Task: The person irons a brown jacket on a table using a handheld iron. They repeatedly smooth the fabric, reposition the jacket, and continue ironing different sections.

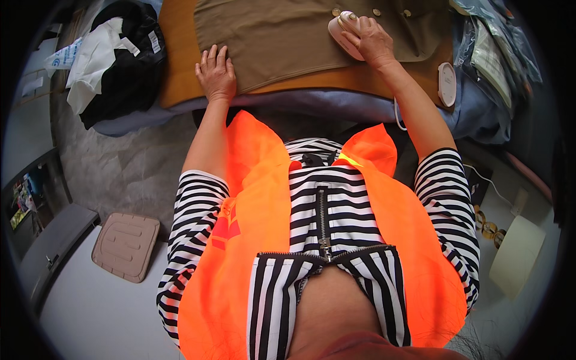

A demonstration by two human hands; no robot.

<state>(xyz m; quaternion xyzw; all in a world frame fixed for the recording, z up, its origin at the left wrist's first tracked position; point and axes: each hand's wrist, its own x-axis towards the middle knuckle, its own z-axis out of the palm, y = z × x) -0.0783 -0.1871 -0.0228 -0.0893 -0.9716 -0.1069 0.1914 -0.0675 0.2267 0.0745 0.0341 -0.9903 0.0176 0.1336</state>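
Observation:
A brown garment (282,51) with a row of gold-coloured buttons lies spread on an orange-brown board (177,60). My left hand (217,75) rests on the garment's left part, fingers stretched out, holding nothing. Farther right, my right hand (373,45) is wrapped round a small pale pink mini iron (339,37), which sits on the cloth just below the buttons. Its underside is hidden. A white oval base (446,84) lies at the board's right edge, near my right forearm.
Black and white cloth (129,66) is heaped left of the board. Clear plastic-wrapped packages (495,60) lie on the right. Blue fabric (288,108) hangs below the board's near edge. A brown lidded piece (127,246) and a white lamp shade (517,258) stand lower down.

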